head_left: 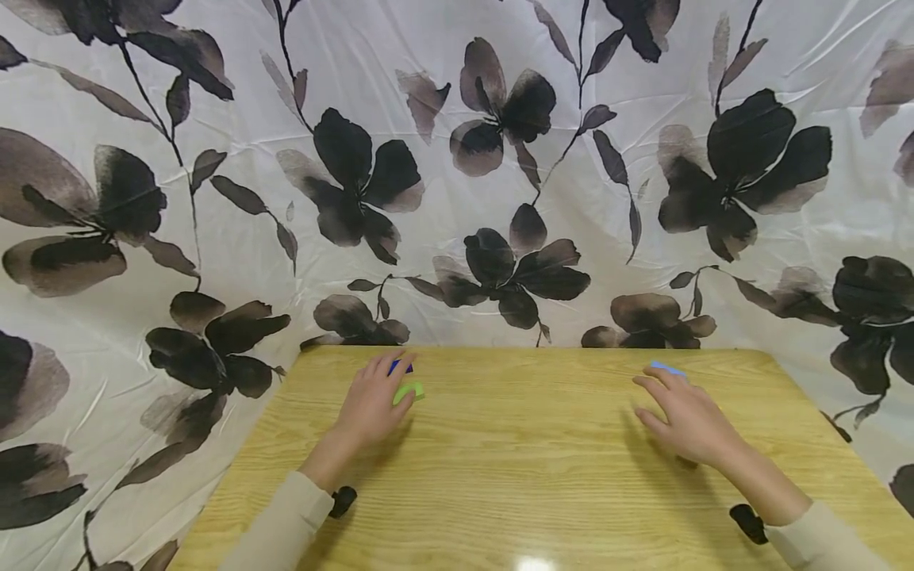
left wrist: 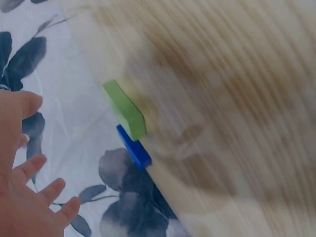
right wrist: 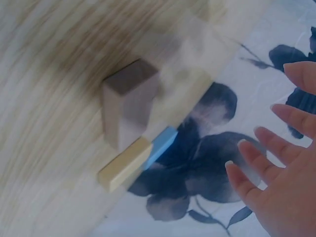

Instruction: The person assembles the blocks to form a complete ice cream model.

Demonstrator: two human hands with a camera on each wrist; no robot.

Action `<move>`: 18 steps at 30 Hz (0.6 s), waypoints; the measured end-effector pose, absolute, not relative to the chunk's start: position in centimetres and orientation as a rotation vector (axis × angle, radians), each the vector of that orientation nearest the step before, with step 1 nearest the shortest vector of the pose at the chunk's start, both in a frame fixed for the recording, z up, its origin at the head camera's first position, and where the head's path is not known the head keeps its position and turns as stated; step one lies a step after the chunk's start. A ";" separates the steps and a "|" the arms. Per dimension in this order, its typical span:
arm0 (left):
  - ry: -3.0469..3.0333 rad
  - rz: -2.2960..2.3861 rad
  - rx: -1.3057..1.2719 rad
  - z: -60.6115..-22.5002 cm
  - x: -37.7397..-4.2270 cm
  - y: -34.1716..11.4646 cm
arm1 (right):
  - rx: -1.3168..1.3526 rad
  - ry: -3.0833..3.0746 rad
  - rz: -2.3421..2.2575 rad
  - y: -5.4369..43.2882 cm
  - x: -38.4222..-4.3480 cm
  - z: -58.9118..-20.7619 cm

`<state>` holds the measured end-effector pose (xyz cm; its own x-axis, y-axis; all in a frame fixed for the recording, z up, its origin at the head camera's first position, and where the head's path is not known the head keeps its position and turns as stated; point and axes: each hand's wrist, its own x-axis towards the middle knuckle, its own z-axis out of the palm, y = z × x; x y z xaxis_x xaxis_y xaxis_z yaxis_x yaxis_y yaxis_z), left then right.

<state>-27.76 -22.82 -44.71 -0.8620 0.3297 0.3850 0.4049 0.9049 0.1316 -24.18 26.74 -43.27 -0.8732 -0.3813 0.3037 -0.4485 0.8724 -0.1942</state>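
Observation:
My left hand (head_left: 371,403) hovers over the far left part of the table, fingers spread and holding nothing. Partly hidden behind its fingers are a dark blue block (left wrist: 134,148) and a light green block (left wrist: 124,109), lying side by side near the table's far edge. On the other side, my right hand (head_left: 687,420) is held above the wood with loosely extended fingers and nothing in its grasp. Close to it in the right wrist view are a grey-brown block (right wrist: 131,106), a pale yellow block (right wrist: 124,164) and a light blue block (right wrist: 161,147); the head view shows the light blue one beyond the fingertips.
Light wood grain covers the tabletop (head_left: 528,444), which has rounded far corners. Behind it and along the sides hangs a white cloth (head_left: 435,206) with dark flower prints. A small black object (head_left: 344,501) sits at the left wrist, another (head_left: 748,523) at the right.

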 end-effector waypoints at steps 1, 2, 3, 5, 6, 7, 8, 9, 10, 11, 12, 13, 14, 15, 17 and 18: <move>-2.720 -0.311 -0.532 -44.6 -27.6 -23.1 | 0.626 -2.794 0.387 27.0 -24.2 -43.3; -2.728 -0.325 -0.524 -44.6 -27.5 -23.3 | 0.619 -2.800 0.392 27.2 -24.1 -43.4; -2.737 -0.338 -0.515 -44.6 -27.4 -23.5 | 0.612 -2.808 0.396 27.5 -24.1 -43.5; -2.749 -0.362 -0.501 -44.6 -27.3 -23.8 | 0.598 -2.820 0.404 28.0 -24.0 -43.7; -2.754 -0.376 -0.496 -44.6 -27.2 -24.0 | 0.591 -2.824 0.410 28.3 -23.9 -43.9; -2.756 -0.389 -0.493 -44.6 -27.2 -24.2 | 0.581 -2.832 0.417 28.6 -23.9 -44.0; -2.758 -0.398 -0.489 -44.8 -27.1 -24.4 | 0.573 -2.838 0.424 29.0 -23.8 -44.2; -2.761 -0.409 -0.486 -44.9 -27.1 -24.7 | 0.567 -2.844 0.433 29.2 -23.7 -44.4; -2.763 -0.425 -0.484 -45.0 -27.0 -24.9 | 0.562 -2.847 0.444 29.5 -23.6 -44.5; -2.763 -0.444 -0.482 -45.1 -27.0 -25.1 | 0.558 -2.849 0.458 29.8 -23.5 -44.7; -2.762 -0.464 -0.480 -45.2 -26.9 -25.2 | 0.551 -2.856 0.472 30.0 -23.4 -44.7; -2.763 -0.480 -0.477 -45.4 -26.9 -25.4 | 0.547 -2.860 0.486 30.3 -23.3 -44.8; -2.763 -0.501 -0.475 -45.4 -26.9 -25.5 | 0.542 -2.862 0.497 30.5 -23.2 -44.8; -2.766 -0.526 -0.470 -45.5 -26.9 -25.6 | 0.536 -2.866 0.508 30.7 -23.1 -44.9; -2.771 -0.576 -0.453 -45.6 -26.9 -25.8 | 0.522 -2.873 0.528 31.2 -23.0 -44.9; -2.773 -0.599 -0.444 -45.6 -26.9 -26.0 | 0.514 -2.879 0.532 31.3 -22.9 -45.0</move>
